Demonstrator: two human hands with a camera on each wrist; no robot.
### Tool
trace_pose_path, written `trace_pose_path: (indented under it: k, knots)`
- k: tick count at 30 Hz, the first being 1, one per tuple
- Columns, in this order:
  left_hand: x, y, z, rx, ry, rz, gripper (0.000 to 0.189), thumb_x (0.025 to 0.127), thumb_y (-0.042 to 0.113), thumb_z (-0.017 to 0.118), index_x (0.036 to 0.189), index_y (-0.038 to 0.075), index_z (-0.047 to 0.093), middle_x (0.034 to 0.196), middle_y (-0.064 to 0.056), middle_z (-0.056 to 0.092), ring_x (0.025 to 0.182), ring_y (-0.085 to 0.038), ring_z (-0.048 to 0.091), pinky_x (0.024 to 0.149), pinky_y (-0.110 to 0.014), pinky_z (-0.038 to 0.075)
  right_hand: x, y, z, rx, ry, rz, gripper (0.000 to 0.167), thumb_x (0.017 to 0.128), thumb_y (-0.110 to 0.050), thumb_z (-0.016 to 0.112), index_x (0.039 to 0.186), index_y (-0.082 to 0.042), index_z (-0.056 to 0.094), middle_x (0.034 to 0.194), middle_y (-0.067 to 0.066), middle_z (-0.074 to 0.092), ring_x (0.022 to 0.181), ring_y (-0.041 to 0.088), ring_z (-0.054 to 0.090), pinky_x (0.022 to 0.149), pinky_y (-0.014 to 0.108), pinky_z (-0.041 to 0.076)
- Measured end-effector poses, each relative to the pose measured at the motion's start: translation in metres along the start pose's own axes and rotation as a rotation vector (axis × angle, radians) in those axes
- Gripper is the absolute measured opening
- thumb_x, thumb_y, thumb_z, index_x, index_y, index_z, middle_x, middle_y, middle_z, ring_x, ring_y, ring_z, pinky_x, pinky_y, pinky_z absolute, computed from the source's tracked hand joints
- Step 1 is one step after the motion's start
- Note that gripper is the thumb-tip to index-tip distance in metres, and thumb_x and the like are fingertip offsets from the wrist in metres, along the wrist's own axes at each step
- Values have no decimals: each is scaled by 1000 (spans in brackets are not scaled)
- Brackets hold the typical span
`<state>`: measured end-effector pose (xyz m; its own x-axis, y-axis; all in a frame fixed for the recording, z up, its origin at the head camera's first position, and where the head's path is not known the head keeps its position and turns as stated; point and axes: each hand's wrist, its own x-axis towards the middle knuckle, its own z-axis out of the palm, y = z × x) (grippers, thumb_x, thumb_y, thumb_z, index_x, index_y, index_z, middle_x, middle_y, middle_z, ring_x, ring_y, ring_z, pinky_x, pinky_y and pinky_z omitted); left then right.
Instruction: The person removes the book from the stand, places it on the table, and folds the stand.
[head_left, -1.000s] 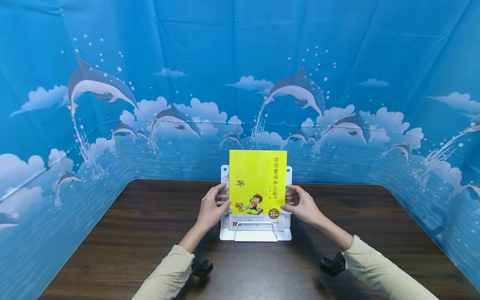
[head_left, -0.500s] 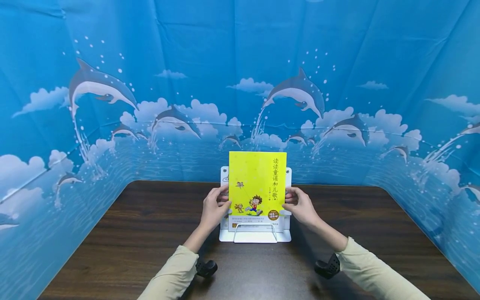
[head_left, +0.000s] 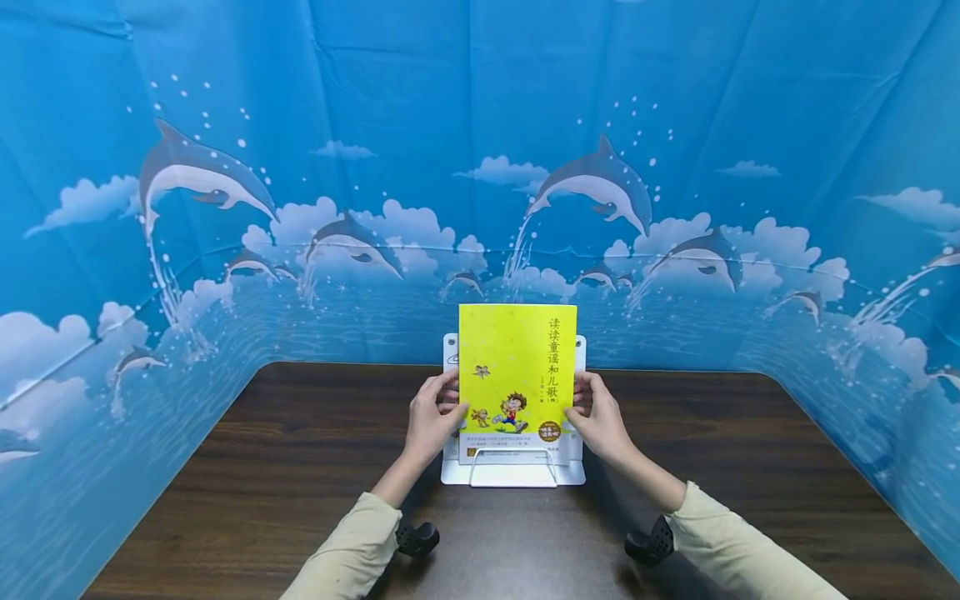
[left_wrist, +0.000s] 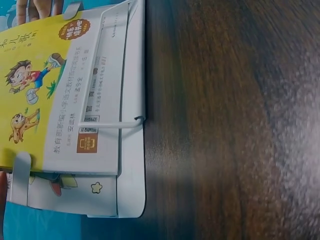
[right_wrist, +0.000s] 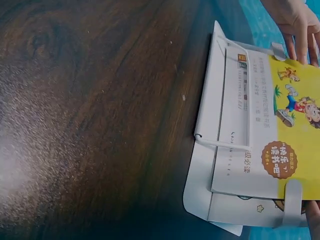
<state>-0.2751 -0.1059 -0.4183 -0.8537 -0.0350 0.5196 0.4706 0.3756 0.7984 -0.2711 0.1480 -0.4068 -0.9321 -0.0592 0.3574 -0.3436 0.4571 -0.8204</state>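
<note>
A yellow book (head_left: 510, 358) with a white lower band stands upright on a white book stand (head_left: 450, 473). Its cover has a running child, a dog and a kite. My left hand (head_left: 432, 421) holds the book's left edge, thumb at the front, fingers partly hidden behind. At the right edge my right hand (head_left: 602, 425) grips it the same way. A wire holder (right_wrist: 220, 144) crosses the book's lower front. Grey-white side clips, one in the left wrist view (left_wrist: 21, 175) and one in the right wrist view (right_wrist: 292, 200), overlap the cover's edges.
The stand rests on a dark wood-grain table (head_left: 300, 450). Behind and at both sides hangs a blue curtain (head_left: 420, 108) printed with dolphins and clouds. Black devices, one left (head_left: 418, 540) and one right (head_left: 651, 543), sit under the wrists by the light sleeves.
Both forearms have drawn slightly inward, the wrist devices moving closer together. The hands stay at the book's two edges, and book and stand look nearly unmoved.
</note>
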Motion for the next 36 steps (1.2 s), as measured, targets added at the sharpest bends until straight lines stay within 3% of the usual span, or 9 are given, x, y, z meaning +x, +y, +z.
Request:
trace_pose_path:
  k: [6, 13, 20, 28, 36]
  knots:
    - [-1, 1, 4, -10, 11, 55, 60, 72, -13, 66, 128, -1, 47, 103, -14, 52, 89, -24, 57, 69, -24, 53, 1, 5, -1, 2, 34, -96, 54, 76, 14, 57, 125, 0, 41, 99, 13, 51, 87, 23, 49, 67, 21, 46]
    - [-1, 2, 6, -11, 12, 64, 67, 72, -14, 65, 134, 4, 43, 105, -14, 51, 89, -24, 57, 71, -26, 53, -1, 8, 2, 36, 96, -147, 56, 77, 15, 58, 129, -1, 43, 97, 14, 55, 85, 24, 51, 66, 25, 47]
    - [-1, 2, 7, -20, 24, 72, 68, 72, -16, 64, 133, 5, 44, 105, -15, 51, 88, -24, 57, 70, -24, 53, -13, -20, -1, 45, 143, -207, 54, 76, 18, 56, 128, 9, 43, 97, 23, 56, 83, 32, 51, 65, 22, 48]
    - [0, 1, 8, -10, 40, 82, 67, 70, -17, 65, 132, 3, 46, 104, -15, 52, 87, -23, 57, 68, -21, 53, -14, -25, -1, 62, 153, -190, 55, 76, 19, 56, 128, 7, 44, 98, 24, 56, 83, 31, 53, 69, 36, 52]
    - [5, 5, 6, 23, 73, 110, 66, 69, -17, 65, 129, 3, 49, 101, -14, 53, 85, -23, 57, 66, -24, 54, -10, -26, 0, 58, 183, -198, 55, 76, 19, 58, 128, 5, 46, 95, 23, 56, 80, 31, 54, 67, 40, 52]
